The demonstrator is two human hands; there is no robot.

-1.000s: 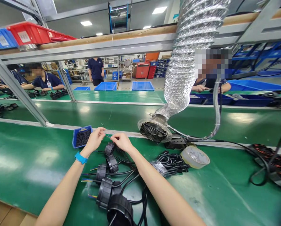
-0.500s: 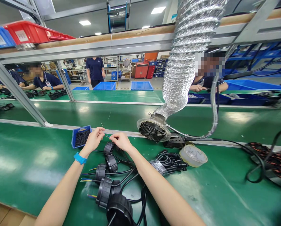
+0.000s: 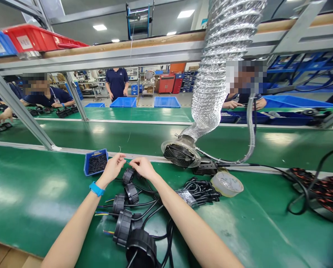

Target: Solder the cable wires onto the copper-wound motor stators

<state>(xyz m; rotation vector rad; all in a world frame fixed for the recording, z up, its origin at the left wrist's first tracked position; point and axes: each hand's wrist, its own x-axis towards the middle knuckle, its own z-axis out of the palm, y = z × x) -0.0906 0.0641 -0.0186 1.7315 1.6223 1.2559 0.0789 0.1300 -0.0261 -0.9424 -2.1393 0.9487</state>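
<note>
My left hand (image 3: 114, 168), with a blue band at the wrist, is closed in a pinch. Facing it, my right hand (image 3: 143, 168) also pinches, and a thin wire (image 3: 127, 162) runs between the two sets of fingertips. Its exact ends are hidden by my fingers. Just left of my left hand sits a small blue bin (image 3: 87, 163) of short black pieces (image 3: 97, 163). Below my hands lie several round black caps (image 3: 123, 227) on black cables, with coloured wire ends (image 3: 102, 213) poking out leftward.
A foil duct (image 3: 209, 78) drops to a round fan (image 3: 179, 155) right of my hands. Bundled black cables (image 3: 199, 191) and a tape roll (image 3: 227, 184) lie to the right. A wire spool (image 3: 138, 20) hangs above. Co-workers sit across the green bench (image 3: 57, 193).
My left hand has shifted slightly right, closer to my right hand, so less wire shows between them. In the background, a standing person has moved right and a co-worker at left reaches out.
</note>
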